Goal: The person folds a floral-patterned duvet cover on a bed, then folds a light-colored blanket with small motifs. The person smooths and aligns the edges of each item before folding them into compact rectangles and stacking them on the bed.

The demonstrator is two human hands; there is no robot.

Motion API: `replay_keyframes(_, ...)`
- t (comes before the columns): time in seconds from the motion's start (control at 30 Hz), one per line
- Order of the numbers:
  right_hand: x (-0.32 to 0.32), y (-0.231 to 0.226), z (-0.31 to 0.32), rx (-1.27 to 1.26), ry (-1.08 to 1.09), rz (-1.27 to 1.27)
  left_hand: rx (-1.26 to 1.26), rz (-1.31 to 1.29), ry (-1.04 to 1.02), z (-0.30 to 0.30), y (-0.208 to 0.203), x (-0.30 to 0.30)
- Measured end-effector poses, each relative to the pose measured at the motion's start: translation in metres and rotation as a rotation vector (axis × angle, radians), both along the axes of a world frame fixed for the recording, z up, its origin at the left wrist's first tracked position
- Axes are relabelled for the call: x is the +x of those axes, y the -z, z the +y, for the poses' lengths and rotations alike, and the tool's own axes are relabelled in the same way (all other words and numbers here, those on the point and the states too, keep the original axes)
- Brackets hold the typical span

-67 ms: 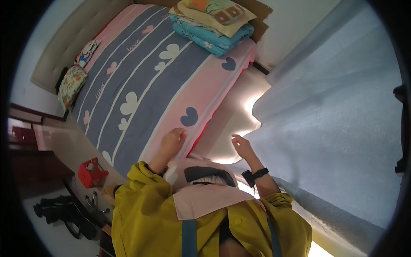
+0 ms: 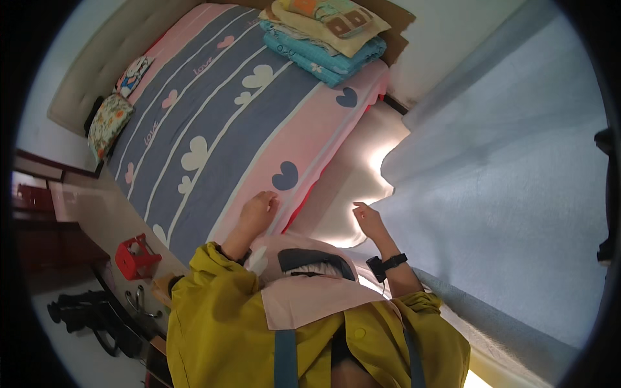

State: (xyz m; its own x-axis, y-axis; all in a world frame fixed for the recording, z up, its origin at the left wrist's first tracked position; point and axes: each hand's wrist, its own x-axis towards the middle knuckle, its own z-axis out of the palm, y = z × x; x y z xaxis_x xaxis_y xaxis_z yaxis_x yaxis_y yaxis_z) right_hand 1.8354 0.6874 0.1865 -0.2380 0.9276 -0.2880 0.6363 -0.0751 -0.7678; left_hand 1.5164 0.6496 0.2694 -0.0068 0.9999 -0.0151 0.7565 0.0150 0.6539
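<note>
My left hand [image 2: 259, 211] hovers over the near pink border of the bed, its fingers curled in loosely; I see nothing in it. To the right, my right hand [image 2: 368, 220] hangs above the floor strip beside the curtain, fingers likewise curled and nothing visible in them. The two hands are apart. Between my forearms is the pink apron [image 2: 317, 301] I wear, with blue straps and a dark opening showing whitish cloth inside. A black device is strapped on my right wrist. The bed sheet [image 2: 213, 129] is grey and pink with stripes and hearts.
Folded blue and beige bedding [image 2: 326, 48] lies on the bed's far end. Two small pillows [image 2: 110, 126] rest by the padded headboard [image 2: 87, 68]. A pale blue curtain [image 2: 498, 174] hangs at right. A red stool [image 2: 137, 257] stands lower left, near a black bag-like object [image 2: 94, 320].
The view has shifted very slightly. Both hands keep nearly the same place and curl.
</note>
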Motion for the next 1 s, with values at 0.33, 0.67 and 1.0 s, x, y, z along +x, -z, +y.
replay_keyframes(0.33, 0.03, 0.008, 0.101, -0.015, 0.016, -0.026, -0.034, -0.274, -0.09, 0.074, 0.034, -0.029)
replay_keyframes(0.67, -0.008, 0.0, 0.238, -0.257, 0.154, 0.247, -0.035, -0.391, -0.078, 0.198, 0.039, -0.047)
replay_keyframes(1.0, -0.041, 0.028, 0.467, -0.227, 0.016, 0.539, -0.21, -0.474, -0.434, 0.233, 0.073, -0.075)
